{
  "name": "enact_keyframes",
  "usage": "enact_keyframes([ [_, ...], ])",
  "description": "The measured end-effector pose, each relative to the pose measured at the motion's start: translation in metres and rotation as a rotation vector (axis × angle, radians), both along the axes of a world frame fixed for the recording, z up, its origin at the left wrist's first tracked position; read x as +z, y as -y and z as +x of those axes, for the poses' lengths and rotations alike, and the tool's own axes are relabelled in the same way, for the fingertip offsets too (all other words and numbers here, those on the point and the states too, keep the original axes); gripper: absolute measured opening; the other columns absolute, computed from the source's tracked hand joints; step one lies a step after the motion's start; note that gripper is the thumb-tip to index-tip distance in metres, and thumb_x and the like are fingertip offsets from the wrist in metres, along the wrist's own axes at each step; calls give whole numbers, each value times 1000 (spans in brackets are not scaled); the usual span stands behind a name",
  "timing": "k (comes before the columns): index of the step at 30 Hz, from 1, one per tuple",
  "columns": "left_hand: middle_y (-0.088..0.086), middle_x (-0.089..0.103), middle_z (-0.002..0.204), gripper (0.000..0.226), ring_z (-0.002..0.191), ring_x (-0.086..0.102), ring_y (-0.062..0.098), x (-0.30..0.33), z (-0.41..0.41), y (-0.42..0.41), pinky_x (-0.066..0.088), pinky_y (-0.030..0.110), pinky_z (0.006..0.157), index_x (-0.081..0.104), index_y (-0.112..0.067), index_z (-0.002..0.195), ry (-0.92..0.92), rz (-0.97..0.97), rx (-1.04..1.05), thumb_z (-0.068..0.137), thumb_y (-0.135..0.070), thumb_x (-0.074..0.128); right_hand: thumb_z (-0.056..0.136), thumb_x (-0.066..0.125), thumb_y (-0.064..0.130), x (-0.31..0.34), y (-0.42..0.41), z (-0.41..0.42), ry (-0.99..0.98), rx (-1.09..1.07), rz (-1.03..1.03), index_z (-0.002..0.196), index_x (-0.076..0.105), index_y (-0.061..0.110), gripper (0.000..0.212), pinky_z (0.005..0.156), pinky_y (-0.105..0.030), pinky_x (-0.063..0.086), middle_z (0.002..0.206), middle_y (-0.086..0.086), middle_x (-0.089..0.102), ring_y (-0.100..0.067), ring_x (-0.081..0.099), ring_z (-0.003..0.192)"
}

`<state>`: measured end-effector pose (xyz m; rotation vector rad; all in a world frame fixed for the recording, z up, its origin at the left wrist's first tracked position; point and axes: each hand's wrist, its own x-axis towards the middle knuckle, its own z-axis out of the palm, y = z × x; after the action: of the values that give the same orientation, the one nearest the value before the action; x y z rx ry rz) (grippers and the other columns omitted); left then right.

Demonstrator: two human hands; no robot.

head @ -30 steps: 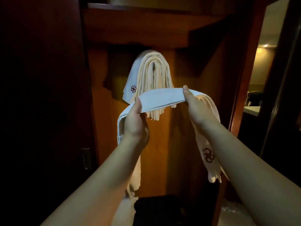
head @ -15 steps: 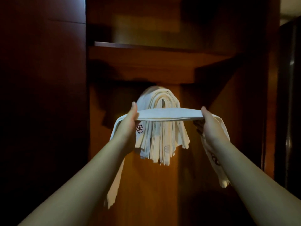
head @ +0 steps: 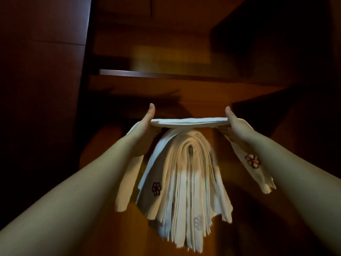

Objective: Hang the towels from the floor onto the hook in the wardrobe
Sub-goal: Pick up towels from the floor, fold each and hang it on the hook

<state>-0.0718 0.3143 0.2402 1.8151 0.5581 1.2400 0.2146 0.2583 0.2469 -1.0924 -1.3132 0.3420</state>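
I hold a white towel stretched flat between both hands, just above the hook. My left hand grips its left part and my right hand its right part. The towel's two ends hang down past my wrists; the right end shows a dark flower emblem. Below the stretched towel, several white towels hang folded over the hook, whose dark tip shows in the middle of the folds. One of them carries a flower emblem at lower left.
The wardrobe's back panel is orange-brown wood. A shelf edge runs across above my hands. A dark wardrobe door stands at the left and a dark side wall at the right.
Both hands have lifted the stretched towel from in front of the hanging stack to just above its top. The view has tilted upward and closer to the hook.
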Motion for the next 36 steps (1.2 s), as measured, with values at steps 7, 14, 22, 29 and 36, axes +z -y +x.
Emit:
enact_keyframes([
  [7,9,68,130,107,121,65,25,27,20,-76,38,45,110,63,-14,133,-72,-59,-36,72,-96,32,71,48,91,29,-84,21,56,107,-8,126,61,19,91,111,-42,44,121,-4,69,-20,65,113],
  [14,-4,55,146,102,135,48,16,32,23,-128,18,47,119,58,-23,139,-69,-76,49,72,-95,31,78,44,89,36,-154,28,108,173,-38,144,52,12,101,120,-49,30,148,-10,54,-26,50,137],
  [22,-6,63,132,103,123,58,16,31,36,-158,39,46,105,45,-26,147,-82,-98,91,70,-94,39,31,53,106,27,-199,42,28,225,-80,149,46,12,150,119,-53,31,150,-13,51,-32,48,138],
  [29,4,52,149,112,129,55,24,25,18,-179,35,51,108,48,-24,148,-24,-169,91,65,-99,35,30,54,107,29,-223,33,46,245,-168,129,66,20,132,103,-56,49,117,-12,73,-34,70,106],
  [36,9,58,144,93,123,61,28,18,46,-186,45,46,101,52,-25,143,13,-152,11,79,-89,29,52,44,96,32,-221,50,46,258,-207,144,51,13,124,112,-45,35,139,-17,60,-33,58,123],
])
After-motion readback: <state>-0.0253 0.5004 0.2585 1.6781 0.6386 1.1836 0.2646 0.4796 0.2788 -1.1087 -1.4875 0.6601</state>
